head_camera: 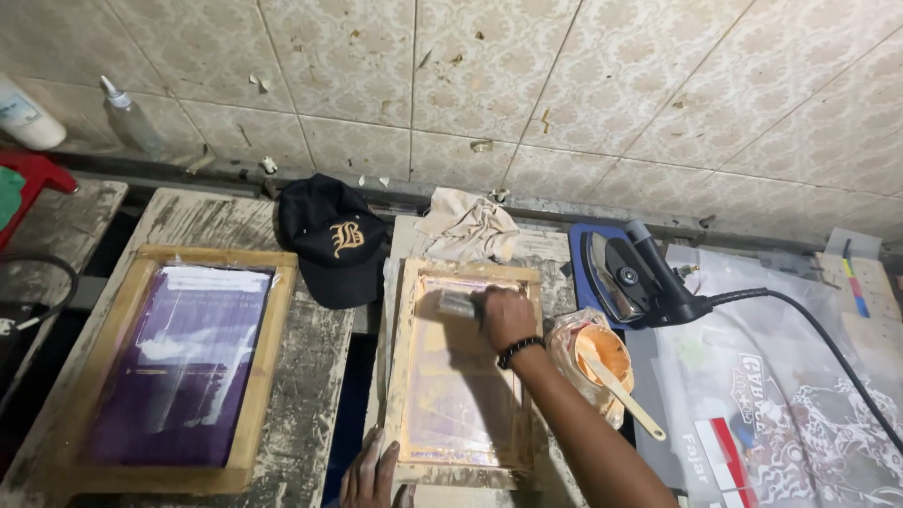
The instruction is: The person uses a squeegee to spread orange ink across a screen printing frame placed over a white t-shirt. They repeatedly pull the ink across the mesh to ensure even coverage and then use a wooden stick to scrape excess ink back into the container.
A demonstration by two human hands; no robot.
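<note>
Printing frame (463, 369), small, wood-edged, orange-stained mesh, lies flat on the middle bench, near edge toward the person.

Far left: white bottle (26, 115) and clear squeeze bottle (129, 117) against the tiled wall; red stool (33, 179) below them. Left bench holds a larger wooden frame with purple mesh (183, 362), untouched. Just right of it, farther back, a black cap (335, 240) with a gold letter.

Left hand (373, 472) at the near edge of the small frame, fingers spread flat, pressing on the frame's near-left corner; nothing gripped. Crumpled cloth (467, 226) lies just beyond the frame's far edge.

Right hand (505, 317) over the frame's far part, fingers closed around a squeegee (458, 304) whose blade rests on the mesh. Black bead bracelet on that wrist.

Right of the frame: tub of orange ink (593, 362), pale stick (628, 402) standing in it. Farther right, a clothes iron (632, 280) propped on its heel, black cord trailing right over a plastic sheet with printed designs (781, 404).
</note>
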